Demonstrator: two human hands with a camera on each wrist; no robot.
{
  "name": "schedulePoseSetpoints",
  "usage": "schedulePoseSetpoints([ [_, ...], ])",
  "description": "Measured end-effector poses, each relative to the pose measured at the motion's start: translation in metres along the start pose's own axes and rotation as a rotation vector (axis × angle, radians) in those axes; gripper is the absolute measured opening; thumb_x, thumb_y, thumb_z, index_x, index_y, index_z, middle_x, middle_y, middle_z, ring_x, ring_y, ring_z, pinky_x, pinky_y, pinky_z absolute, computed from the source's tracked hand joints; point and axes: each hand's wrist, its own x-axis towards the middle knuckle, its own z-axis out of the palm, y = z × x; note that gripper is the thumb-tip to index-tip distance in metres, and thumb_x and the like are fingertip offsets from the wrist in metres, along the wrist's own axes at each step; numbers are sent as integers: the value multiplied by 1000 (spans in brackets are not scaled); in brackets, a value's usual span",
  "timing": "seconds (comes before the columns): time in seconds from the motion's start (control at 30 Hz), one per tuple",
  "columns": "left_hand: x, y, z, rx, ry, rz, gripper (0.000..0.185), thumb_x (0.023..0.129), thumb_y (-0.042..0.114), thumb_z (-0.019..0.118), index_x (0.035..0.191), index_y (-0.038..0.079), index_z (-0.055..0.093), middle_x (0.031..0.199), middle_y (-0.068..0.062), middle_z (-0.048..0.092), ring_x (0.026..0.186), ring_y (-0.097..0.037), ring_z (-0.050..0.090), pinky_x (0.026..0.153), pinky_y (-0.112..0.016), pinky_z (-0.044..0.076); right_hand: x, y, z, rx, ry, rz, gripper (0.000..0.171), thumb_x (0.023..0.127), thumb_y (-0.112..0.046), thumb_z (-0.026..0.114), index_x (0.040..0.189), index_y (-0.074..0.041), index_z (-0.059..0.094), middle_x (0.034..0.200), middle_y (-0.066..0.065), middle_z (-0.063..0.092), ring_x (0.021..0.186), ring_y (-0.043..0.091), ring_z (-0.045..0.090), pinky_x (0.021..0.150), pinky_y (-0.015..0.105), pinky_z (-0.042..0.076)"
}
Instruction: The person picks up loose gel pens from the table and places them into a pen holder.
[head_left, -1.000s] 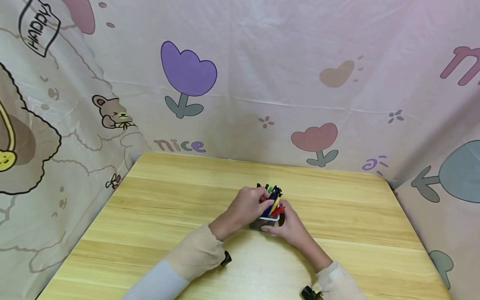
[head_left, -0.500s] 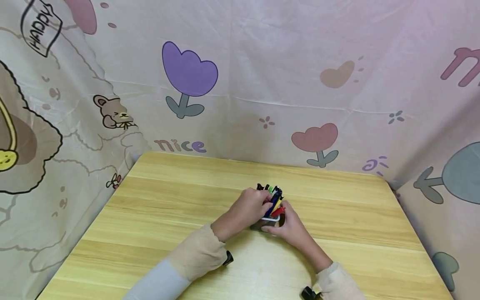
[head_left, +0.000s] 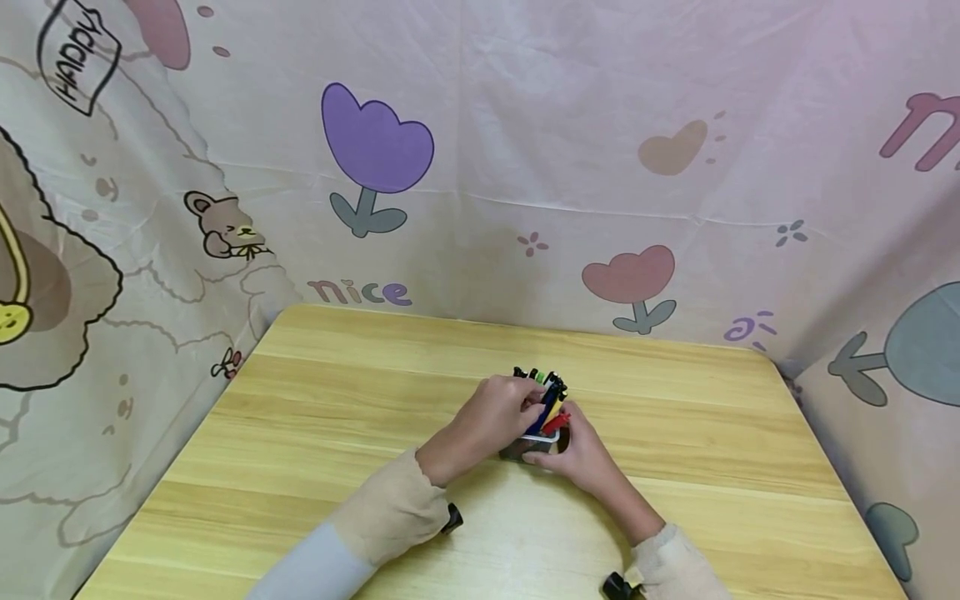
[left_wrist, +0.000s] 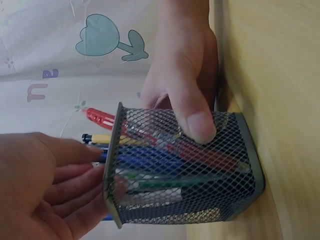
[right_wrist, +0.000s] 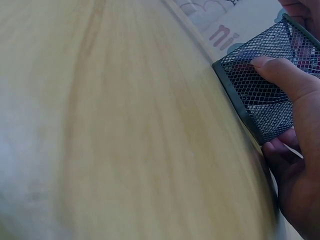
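A mesh pen holder [left_wrist: 185,170] stands on the wooden worktop [head_left: 337,417], near its middle, filled with pens [left_wrist: 150,162]. The right hand [head_left: 581,457] has its grip around the holder's side, thumb pressed on the mesh. The left hand [head_left: 498,412] rests at the pen tops, fingers lightly touching them, clasping nothing.

In the head view the left hand [head_left: 498,412] covers most of the mesh pen holder [head_left: 529,447], and the pens' [head_left: 546,398] lower ends and markings are indiscernible.
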Motion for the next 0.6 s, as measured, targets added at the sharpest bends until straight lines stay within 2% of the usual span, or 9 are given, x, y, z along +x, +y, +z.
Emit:
schedulePoseSetpoints([
  [0.2, -3, -5, -9, -54, 27, 28, 14, 93, 13, 77, 104, 6, 80, 89, -2, 79, 70, -5, 66, 60, -8, 49, 0, 0, -1, 7, -2, -9, 84, 74, -29, 96, 144, -25, 49, 132, 5, 58, 115, 16, 61, 94, 22, 55],
  [0.4, -13, -22, -21, -61, 90, 53, 13, 94, 12, 76, 104, 5, 79, 93, -4, 80, 73, -7, 70, 62, -11, 54, 2, -2, 2, 20, 0, 13, 84, 73, -25, 96, 142, -19, 49, 129, 8, 58, 110, 15, 61, 91, 22, 55],
  [0.53, -22, -38, -31, -33, 101, 20, 12, 95, 13, 75, 104, 6, 79, 95, -4, 80, 77, -10, 73, 66, -16, 58, 2, -5, 5, 16, 12, 29, 79, 73, -21, 96, 136, -13, 50, 125, 9, 60, 104, 14, 63, 87, 22, 56],
  [0.6, -27, -46, -35, -10, 96, -8, 11, 95, 14, 75, 102, 7, 79, 94, -3, 80, 79, -11, 73, 68, -18, 59, 1, -6, 5, -18, 25, 37, 75, 73, -21, 96, 133, -12, 51, 123, 10, 60, 103, 16, 62, 88, 26, 56],
])
